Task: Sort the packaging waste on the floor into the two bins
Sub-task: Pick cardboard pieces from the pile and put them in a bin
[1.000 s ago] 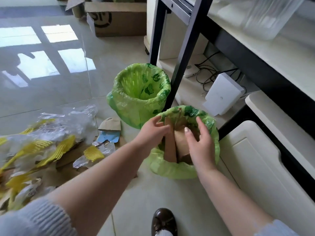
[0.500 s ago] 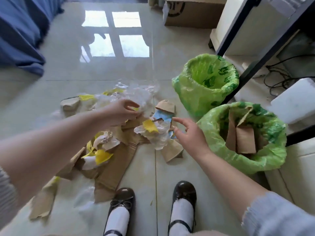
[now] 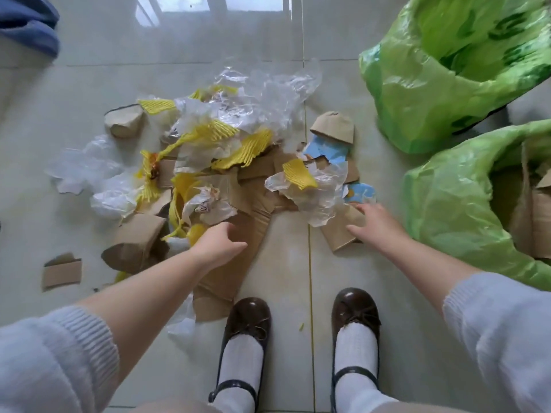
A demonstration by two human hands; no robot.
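Both hands are down at the waste pile (image 3: pixel 208 162) on the floor (image 3: pixel 283 263), which we use as landmark. Our left hand (image 3: pixel 219 241) sits at the pile's near edge, fingers curled onto a long cardboard strip (image 3: pixel 238 251); we can't tell if it really grips it or just rests. Our right hand (image 3: pixel 374 225) is at the pile's right edge, fingers spread and fairly straight, touching a small cardboard piece (image 3: pixel 340 234), nothing held. Pile is a mix: crumpled clear plastic (image 3: pixel 268 96) at its far side, yellow foam netting (image 3: pixel 220 131) through the middle, brown cardboard underneath, blue-printed card scraps (image 3: pixel 331 150) on the right. One clear film with a yellow net bit (image 3: pixel 298 174) lies just beyond the right hand. A loose cardboard scrap (image 3: pixel 61 272) lies apart, left of the pile. Right of the pile stand two bins with green liners: far bin (image 3: pixel 447 84), contents not visible to us, and near bin (image 3: pixel 453 210) with cardboard standing inside. Brown shoes (image 3: pixel 354 311) with white socks are on the near side of the pile. Blue fabric (image 3: pixel 26 22) is far left of it.
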